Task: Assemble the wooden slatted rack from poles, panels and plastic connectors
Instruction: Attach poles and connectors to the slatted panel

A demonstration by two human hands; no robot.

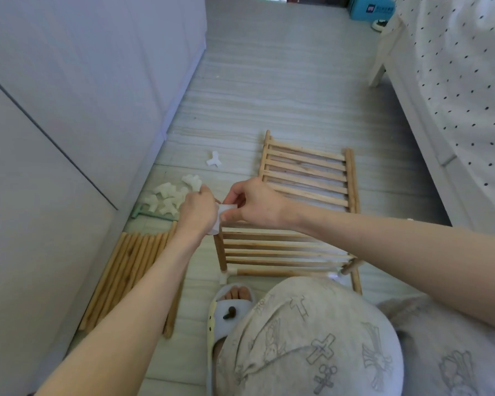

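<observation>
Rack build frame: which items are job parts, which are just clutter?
Job:
white plastic connector pinched by both hands, left hand, right hand
slatted wooden panel in work
spare slatted wooden panel
loose wooden poles
pile of white connectors

Clutter:
blue cardboard box
grey slipper

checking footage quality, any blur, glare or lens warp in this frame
Head view: soft, even daylight without glare; wide-angle warp bends the wardrobe and bed edges; both hands and the white connector in their grip look slightly soft, as does the near slatted panel.
</observation>
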